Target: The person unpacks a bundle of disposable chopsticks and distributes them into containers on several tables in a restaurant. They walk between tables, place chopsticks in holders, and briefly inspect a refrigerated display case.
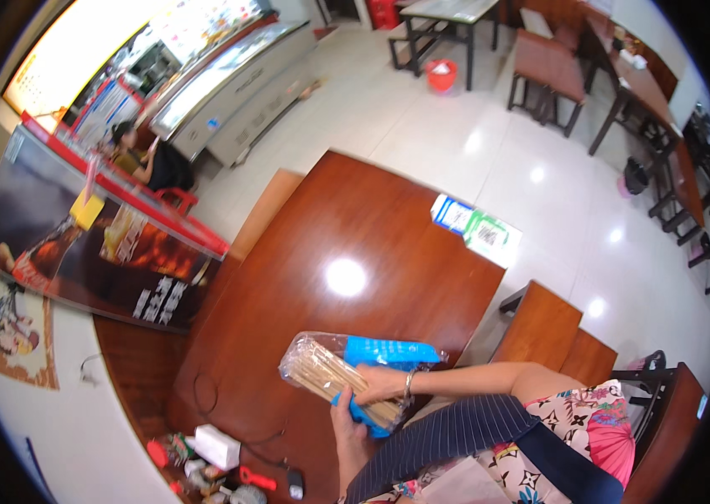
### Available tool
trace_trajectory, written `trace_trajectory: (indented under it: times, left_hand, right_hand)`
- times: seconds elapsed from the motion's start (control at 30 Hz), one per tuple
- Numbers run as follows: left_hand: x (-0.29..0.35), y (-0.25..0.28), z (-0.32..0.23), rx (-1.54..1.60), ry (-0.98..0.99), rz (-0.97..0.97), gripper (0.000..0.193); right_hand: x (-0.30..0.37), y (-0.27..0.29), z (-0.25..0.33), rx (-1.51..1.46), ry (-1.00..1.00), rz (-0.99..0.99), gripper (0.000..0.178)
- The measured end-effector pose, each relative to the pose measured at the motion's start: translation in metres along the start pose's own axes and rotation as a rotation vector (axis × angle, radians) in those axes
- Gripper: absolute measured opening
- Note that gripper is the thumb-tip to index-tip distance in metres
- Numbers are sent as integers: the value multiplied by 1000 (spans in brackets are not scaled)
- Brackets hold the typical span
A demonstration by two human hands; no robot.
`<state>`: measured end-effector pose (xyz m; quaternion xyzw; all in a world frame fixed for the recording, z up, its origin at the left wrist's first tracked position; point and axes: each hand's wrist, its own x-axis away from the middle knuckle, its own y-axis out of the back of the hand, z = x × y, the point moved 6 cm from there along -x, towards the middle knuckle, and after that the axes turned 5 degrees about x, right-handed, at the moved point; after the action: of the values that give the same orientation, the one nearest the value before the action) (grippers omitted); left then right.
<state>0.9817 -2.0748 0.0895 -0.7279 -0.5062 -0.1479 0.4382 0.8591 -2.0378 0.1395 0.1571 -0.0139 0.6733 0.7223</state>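
Observation:
Just above the near end of the brown table (288,277), a bundle of thin pale wooden sticks (321,365) lies tilted in a clear plastic bag with blue parts. The sticks' exact kind is too small to tell. My left hand (348,424) grips the bundle from its near side, thumb up along the blue wrap. From the right, my right hand (382,383), with a bracelet at the wrist, is closed over the sticks' middle; its fingertips are partly hidden. Beyond this hand, touching the bundle, is a bright blue plastic packet (384,349).
A white box (217,446), a red-handled item (257,479), jars and a dark cable crowd the near left. Two code cards (477,228) stand at the far right edge. A bench (537,323) is right; a red-topped cooler (103,235) stands left. Someone (132,160) sits behind it.

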Motion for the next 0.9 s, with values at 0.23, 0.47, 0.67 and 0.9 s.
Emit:
trace_trajectory:
  times: [0.23,0.47,0.67,0.9]
  left_hand:
    - [-6,-126,25,-257,-30,162,32]
    - [-26,-219,85,-372,-27,195,33]
    - [-34,-316,125,-423,-86,163,36]
    - [-41,-378,136,-566,-83,253,36]
  right_hand:
    - [43,109,-22,-228,-12,32,49]
    - [79,191,-88,-241,-120,-71,57]
    - [102,286,-116,-222,-181,-55,53]
    - [114,337,-137,-318,-141,-170,55]
